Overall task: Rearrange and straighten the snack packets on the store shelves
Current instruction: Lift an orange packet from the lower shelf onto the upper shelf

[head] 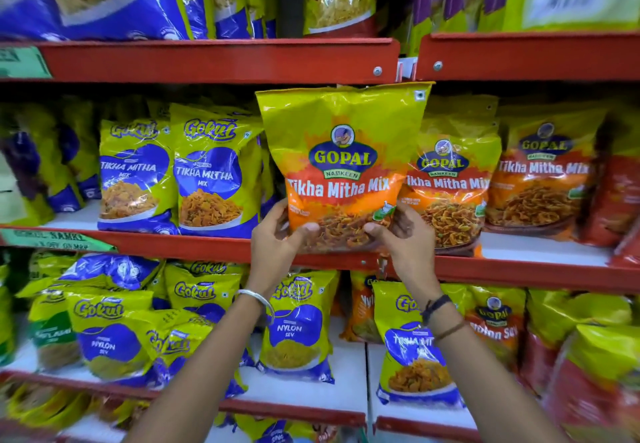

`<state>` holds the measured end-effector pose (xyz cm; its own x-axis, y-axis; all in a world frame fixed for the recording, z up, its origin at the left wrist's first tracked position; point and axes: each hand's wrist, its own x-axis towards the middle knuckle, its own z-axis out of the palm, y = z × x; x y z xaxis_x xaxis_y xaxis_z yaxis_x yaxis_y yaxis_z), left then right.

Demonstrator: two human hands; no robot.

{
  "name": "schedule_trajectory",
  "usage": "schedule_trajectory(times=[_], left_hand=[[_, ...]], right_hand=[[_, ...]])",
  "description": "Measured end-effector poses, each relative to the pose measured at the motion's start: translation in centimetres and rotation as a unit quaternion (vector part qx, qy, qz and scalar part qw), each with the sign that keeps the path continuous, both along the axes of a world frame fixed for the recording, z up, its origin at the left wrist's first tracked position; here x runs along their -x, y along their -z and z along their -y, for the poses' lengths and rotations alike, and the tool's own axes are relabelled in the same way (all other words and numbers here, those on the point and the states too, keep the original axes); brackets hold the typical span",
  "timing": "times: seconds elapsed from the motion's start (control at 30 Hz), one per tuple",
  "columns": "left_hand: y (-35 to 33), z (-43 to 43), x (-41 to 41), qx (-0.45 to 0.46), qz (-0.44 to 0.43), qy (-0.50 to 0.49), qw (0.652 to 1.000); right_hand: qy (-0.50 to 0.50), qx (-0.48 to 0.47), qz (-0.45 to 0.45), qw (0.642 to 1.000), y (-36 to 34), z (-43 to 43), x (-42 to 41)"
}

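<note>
A yellow-and-orange Gopal Tikha Mitha Mix packet [341,165] stands upright at the front edge of the middle shelf [194,245]. My left hand [277,238] grips its lower left corner and my right hand [401,238] grips its lower right corner, thumbs on the front. Two more Gopal packets [450,186] stand in a row to its right. Blue-and-yellow Gokul Tikha Mitha packets [211,172] stand to its left.
The red upper shelf edge [214,59] runs just above the held packet's top. On the lower shelf [346,366], Gokul Nylon Sev packets [294,331] lean unevenly, several tipped at the left. A Gokul Tikha Mitha packet [412,349] stands below my right wrist.
</note>
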<state>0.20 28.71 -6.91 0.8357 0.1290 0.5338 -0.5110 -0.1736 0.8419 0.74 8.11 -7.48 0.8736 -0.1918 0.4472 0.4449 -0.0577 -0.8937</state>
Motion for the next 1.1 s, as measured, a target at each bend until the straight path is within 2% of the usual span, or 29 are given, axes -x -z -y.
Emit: schedule_trajectory(times=[0.13,0.47,0.77,1.1], left_hand=[[0.2,3.6,3.0,0.013,-0.023,0.011,1.0],[3.9,13.3,8.0,-0.031,-0.129,0.033,0.991],[5.4,18.3,9.8,-0.061,-0.177,0.017,0.982],[1.5,23.4,9.3,-0.057,-0.131,0.031,0.989]], right_hand=[[-0.007,-0.019,0.01,1.0,-0.3,3.6,3.1],[0.008,-0.042,-0.06,0.997,4.5,13.7,9.1],[0.025,-0.039,-0.09,0.995,6.3,19.0,11.5],[0.018,-0.037,-0.059,0.997,2.8,23.8,10.8]])
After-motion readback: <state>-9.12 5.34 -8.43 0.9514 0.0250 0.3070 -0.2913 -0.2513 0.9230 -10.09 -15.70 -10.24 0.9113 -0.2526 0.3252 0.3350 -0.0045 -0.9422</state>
